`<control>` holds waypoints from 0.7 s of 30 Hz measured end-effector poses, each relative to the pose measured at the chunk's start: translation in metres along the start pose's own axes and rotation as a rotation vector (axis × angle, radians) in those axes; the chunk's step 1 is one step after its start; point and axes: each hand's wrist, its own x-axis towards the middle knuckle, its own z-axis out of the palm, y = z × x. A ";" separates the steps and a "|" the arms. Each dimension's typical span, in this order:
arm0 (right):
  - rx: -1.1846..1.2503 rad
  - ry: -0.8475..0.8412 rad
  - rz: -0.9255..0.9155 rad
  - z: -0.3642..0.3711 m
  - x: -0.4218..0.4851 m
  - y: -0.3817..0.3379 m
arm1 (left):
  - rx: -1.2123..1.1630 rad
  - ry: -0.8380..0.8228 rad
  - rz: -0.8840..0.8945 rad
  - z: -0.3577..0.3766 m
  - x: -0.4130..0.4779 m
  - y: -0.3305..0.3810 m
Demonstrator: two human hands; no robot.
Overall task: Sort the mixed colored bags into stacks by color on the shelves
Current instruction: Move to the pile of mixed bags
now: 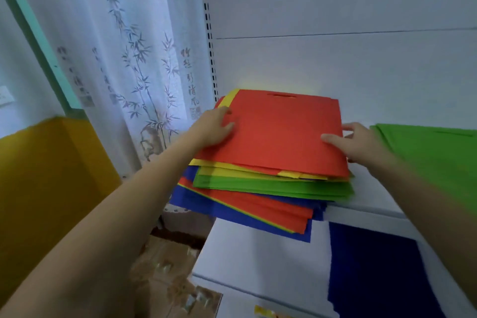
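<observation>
A mixed pile of flat bags [258, 188] in red, yellow, green and blue lies on the white shelf [369, 204], overhanging its left end. A red bag [281, 134] with a cut-out handle is on top. My left hand [214, 128] holds the red bag's left edge, thumb on top. My right hand [358, 142] grips its right edge, thumb on top and fingers under. A stack of green bags [433, 152] lies on the same shelf to the right. A dark blue stack [376, 268] lies on the shelf below.
The white back panel and a slotted upright [210, 41] stand behind the pile. A sheer curtain with bamboo print [134, 59] hangs left. A yellow surface [46, 175] is at far left, cardboard boxes [165, 266] lie on the floor below.
</observation>
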 end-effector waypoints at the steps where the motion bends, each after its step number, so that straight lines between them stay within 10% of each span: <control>1: 0.057 -0.010 0.038 0.003 -0.004 -0.001 | 0.028 -0.049 0.033 0.003 0.008 -0.004; 11: 0.189 0.188 0.121 0.000 -0.035 0.001 | -0.169 -0.104 0.287 -0.003 0.024 -0.023; 21: 0.213 0.285 0.140 -0.002 -0.040 0.002 | -0.117 -0.124 0.159 0.002 0.053 -0.021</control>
